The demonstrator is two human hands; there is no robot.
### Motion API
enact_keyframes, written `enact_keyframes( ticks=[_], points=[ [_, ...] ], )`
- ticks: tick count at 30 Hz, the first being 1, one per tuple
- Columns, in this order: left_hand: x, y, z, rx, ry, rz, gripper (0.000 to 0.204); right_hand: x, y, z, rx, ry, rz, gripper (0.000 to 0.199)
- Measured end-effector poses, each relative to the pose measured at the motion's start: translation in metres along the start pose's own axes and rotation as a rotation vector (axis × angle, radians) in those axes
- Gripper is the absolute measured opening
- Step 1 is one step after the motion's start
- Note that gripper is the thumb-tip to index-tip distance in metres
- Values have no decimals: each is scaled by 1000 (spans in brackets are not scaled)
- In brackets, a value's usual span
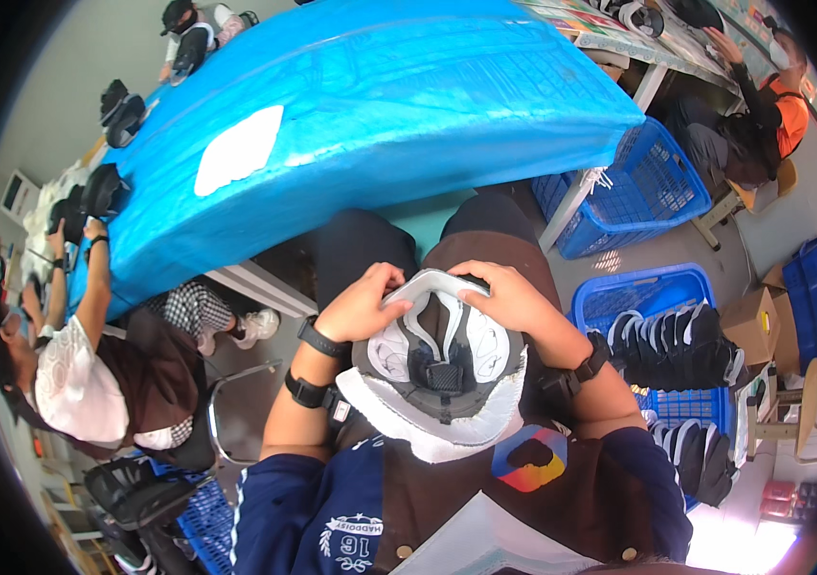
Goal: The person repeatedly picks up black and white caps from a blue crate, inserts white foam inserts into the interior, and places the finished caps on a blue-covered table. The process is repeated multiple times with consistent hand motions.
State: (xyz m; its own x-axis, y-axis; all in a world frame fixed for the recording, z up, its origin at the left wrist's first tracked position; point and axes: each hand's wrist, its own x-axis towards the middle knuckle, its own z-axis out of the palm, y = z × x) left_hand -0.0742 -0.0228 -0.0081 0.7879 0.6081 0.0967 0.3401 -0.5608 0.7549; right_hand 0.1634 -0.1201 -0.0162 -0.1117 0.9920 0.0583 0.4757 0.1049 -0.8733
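Observation:
A padded white-and-grey sewn piece (461, 434), which looks like a shoe upper, lies over my lap with its inner side up. Two pale oval pads flank a dark middle, and a thick white band curves along its near edge. My left hand (363, 299) grips the far left rim, fingers curled and thumb on the edge. On the far right rim, my right hand (504, 297) is closed with its thumb toward the inside. Part of the rim is hidden under the fingers. Black bands circle both my wrists.
A table under blue sheeting (370, 96) stands ahead, a white patch (240, 150) on it. At right are a blue basket (643, 283) of stacked black-and-white pieces (677, 350), another blue basket (662, 182) and a cardboard box (751, 324). A co-worker (83, 383) sits at left.

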Motion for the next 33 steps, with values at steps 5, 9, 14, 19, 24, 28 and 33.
enact_keyframes(
  ticks=[5, 9, 14, 19, 24, 28, 33],
  points=[
    [4, -10, 5, -373, -118, -262, 67, 1, -1, 7, 439, 187, 41, 44],
    [3, -16, 9, -394, -110, -192, 76, -4, -2, -1, 251, 97, -29, 41],
    [15, -16, 5, -395, -289, -255, 86, -5, -1, -3, 182, 82, -65, 40],
    [12, 1, 5, 97, 12, -87, 48, -3, 0, 4, 279, 159, -108, 46],
    [4, 4, 0, 330, 60, -8, 35, -6, -8, -4, -305, 46, 80, 34],
    [15, -3, -12, -24, -340, -291, 41, 0, -13, -15, -540, -95, 145, 37],
    [11, 15, -9, 475, -203, -96, 37, 0, -17, -8, -594, 80, 1, 35]
  ],
)
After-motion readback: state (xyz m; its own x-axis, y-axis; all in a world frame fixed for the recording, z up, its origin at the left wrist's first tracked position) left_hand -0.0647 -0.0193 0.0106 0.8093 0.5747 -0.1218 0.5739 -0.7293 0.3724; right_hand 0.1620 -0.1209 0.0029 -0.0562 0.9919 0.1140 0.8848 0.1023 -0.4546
